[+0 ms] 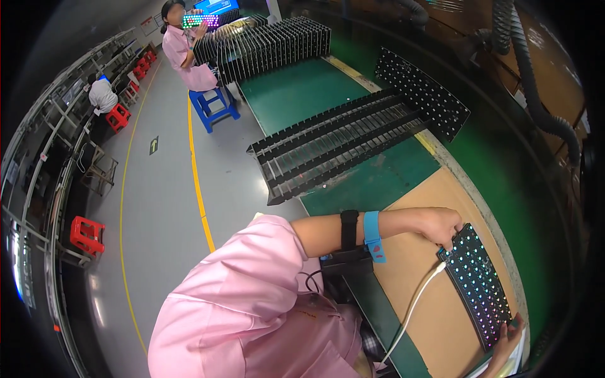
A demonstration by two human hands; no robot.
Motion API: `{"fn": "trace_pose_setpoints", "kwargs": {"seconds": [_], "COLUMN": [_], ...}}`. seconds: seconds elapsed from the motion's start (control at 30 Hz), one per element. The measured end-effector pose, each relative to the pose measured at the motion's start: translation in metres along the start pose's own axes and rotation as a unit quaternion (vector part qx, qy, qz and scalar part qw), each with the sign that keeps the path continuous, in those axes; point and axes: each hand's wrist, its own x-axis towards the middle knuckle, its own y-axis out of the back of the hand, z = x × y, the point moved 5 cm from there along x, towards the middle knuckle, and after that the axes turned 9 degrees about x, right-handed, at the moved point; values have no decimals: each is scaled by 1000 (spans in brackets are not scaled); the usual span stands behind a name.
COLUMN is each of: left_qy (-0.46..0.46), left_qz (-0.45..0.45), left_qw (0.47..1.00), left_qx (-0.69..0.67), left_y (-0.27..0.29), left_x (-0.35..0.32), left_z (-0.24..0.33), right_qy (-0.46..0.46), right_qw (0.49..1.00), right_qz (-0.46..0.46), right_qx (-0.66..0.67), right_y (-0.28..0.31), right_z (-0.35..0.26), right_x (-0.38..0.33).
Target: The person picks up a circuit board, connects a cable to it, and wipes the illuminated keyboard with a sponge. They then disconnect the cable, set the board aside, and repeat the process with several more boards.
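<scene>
A bare keyboard board with lit, colourful key positions and no keycaps (476,280) lies slanted over brown cardboard at the right. A white cable (413,303) is plugged into its side near the far end. My left hand (441,225), its wrist wearing a black band and a blue strap, is closed at the board's far corner; its fingertips are partly hidden. At the near end, my right hand (506,345) holds the board's edge, and part of this hand is cut off by the dark rim of the view.
Brown cardboard (403,258) covers the near green bench. Beyond it lie a black slotted rack (334,145) and a black plate with white dots (422,91). Many dark boards stand in a row (274,50). A co-worker (189,53) holds another lit keyboard (200,21). Stools stand left.
</scene>
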Motion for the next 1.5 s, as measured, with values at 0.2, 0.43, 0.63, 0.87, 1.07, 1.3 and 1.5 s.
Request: {"fn": "trace_pose_setpoints", "kwargs": {"seconds": [0.2, 0.43, 0.63, 0.87, 1.07, 1.3, 1.5], "left_qy": [-2, -2, 4, 10, 53, 46, 91], "left_qz": [-5, -9, -9, -25, -74, -84, -79], "left_qw": [999, 999, 999, 999, 988, 988, 965], "left_qx": [-44, -41, -51, -27, -123, -118, -232], "left_y": [-2, 0, 2, 2, -7, -6, -7], "left_x": [-1, -2, 1, 0, -1, 2, -2], "left_z": [-1, 3, 0, 0, -7, -2, -7], "right_qy": [28, 40, -39, -163, -188, -174, -184], "right_qw": [1000, 999, 999, 985, 981, 985, 983], "right_qz": [3, -15, 18, 54, -5, 3, 11], "right_qx": [12, -21, 0, 23, 45, 23, 13], "right_y": [1, 1, -12, -12, -12, -1, -6], "right_z": [3, -6, -51, -58, -45, -22, -30], "right_x": [0, -2, -14, -25, -21, -12, -13]}}
